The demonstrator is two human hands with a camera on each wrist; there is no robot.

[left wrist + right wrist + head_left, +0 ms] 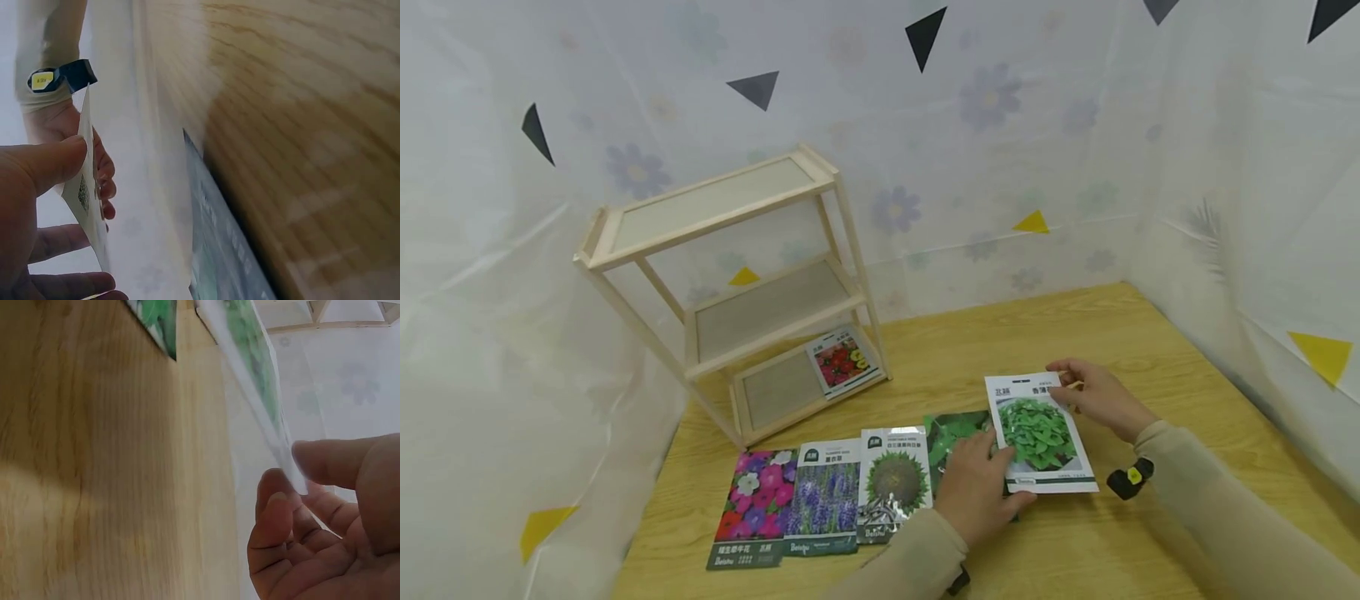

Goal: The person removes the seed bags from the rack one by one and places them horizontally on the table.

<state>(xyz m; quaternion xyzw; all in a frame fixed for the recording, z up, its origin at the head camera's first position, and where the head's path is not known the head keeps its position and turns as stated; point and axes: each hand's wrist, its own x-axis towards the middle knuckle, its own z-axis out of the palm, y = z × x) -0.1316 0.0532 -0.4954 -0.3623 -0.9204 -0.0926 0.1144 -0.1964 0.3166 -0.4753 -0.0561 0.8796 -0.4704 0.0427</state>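
A mint seed packet (1037,433), white with a picture of green leaves, is tilted above the table. My right hand (1101,396) pinches it by the upper right edge; the right wrist view shows the thumb (325,464) on one side and curled fingers on the other. At the lower left corner is my left hand (973,487). Its thumb (59,159) touches the packet, and its other fingers are spread and fairly straight. Partly covered by that hand, a green-leaf seed packet (951,433) lies on the table. Left of it are sunflower (895,479), lavender (823,500) and petunia (760,500) packets.
At the left stands a wooden shelf unit (767,325) with three tiers. A seed packet with red and yellow flowers (842,360) lies on its bottom tier. Behind the wooden table (940,350) hangs a pale flowered sheet (895,150).
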